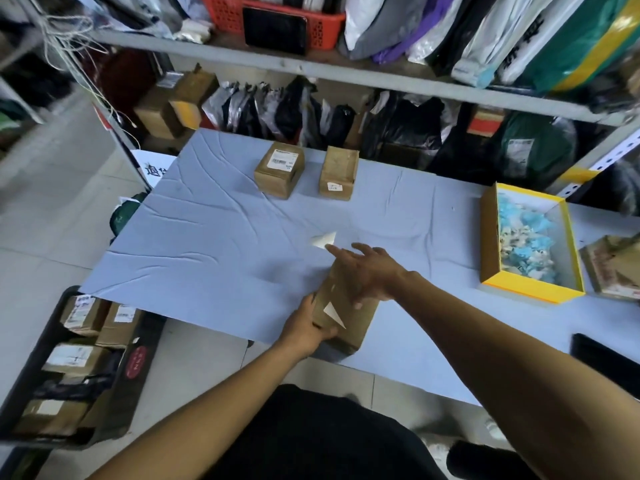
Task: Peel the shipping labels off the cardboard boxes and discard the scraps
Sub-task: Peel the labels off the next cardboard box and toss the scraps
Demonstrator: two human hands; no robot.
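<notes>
My left hand [310,323] grips the near left corner of a brown cardboard box [349,318] at the table's front edge. A white triangular label remnant [333,312] still sticks to its top. My right hand [369,271] rests over the box's far end with fingers spread. A blurred white label scrap [325,240] sits just beyond its fingertips; whether the fingers hold it I cannot tell. Two more boxes stand at the back: one with a full white label [280,169] and one with a small sticker [338,172].
A yellow-edged open box [490,237] at the right holds blue and white scraps. A further box [614,268] lies at the far right edge. A dark crate [41,344] of labelled boxes sits on the floor at left. Shelves of parcels rise behind the table.
</notes>
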